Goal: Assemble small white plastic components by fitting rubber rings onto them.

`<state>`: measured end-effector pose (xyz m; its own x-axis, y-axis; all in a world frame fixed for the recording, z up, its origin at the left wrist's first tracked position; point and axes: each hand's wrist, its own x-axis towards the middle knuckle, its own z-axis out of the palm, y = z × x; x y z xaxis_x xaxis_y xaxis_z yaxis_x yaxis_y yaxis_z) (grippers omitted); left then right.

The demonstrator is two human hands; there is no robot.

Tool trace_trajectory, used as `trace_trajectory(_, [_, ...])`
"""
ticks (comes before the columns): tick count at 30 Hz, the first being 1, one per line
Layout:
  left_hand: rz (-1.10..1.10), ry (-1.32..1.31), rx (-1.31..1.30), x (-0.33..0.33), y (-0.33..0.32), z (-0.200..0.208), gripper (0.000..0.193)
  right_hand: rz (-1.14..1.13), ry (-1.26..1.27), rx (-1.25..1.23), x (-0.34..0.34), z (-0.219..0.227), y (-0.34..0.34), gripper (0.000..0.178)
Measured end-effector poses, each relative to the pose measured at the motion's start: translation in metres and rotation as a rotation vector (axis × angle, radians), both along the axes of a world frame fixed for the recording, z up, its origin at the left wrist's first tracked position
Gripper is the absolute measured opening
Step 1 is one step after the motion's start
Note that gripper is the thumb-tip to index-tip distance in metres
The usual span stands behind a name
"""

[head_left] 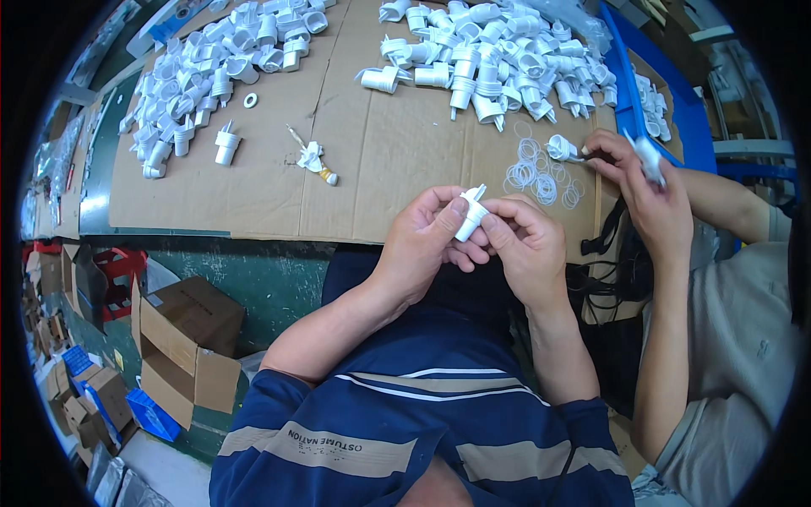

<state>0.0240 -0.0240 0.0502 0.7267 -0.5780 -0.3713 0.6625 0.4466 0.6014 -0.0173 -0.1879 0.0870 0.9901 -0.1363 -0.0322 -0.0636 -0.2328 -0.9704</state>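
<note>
Between my two hands, just in front of the table's near edge, is a white plastic fitting (pixel 470 218) with a ribbed round body and a narrow tab pointing up. My left hand (pixel 422 235) is closed on it, thumb across the body. The fingers of my right hand (pixel 530 243) pinch its right side. Beyond my right hand lie several thin clear rings (pixel 532 173) on the cardboard. A small tool with a pointed tip and a white wrapped handle (pixel 311 159) rests on the cardboard (pixel 351 169) ahead of my left hand.
White fittings form a left heap (pixel 190 93) and a right heap (pixel 498 59). One loose fitting (pixel 226 145) and a white washer (pixel 250 100) lie near the left heap. At right, a co-worker's hands (pixel 655 198) hold fittings beside a blue tray (pixel 623 84). Open cartons (pixel 182 338) stand at lower left.
</note>
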Motion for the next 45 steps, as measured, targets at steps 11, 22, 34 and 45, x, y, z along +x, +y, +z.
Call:
trace_trajectory(11, [-0.008,0.080,-0.193,0.013,-0.004,0.000,0.037,-0.030,0.081,0.216,0.013,0.006,-0.001,0.019])
trace_trajectory(22, [-0.014,0.200,-0.275,0.032,-0.010,-0.002,0.038,-0.038,0.096,0.234,0.032,0.016,-0.001,0.019])
trace_trajectory(34, [0.010,-0.312,-0.027,0.034,-0.016,-0.020,0.045,-0.926,-0.379,0.453,0.117,0.044,-0.150,0.026])
trace_trajectory(45, [0.004,-0.285,-0.080,0.038,-0.014,-0.025,0.041,-0.782,0.076,-0.014,0.089,0.036,-0.122,0.032])
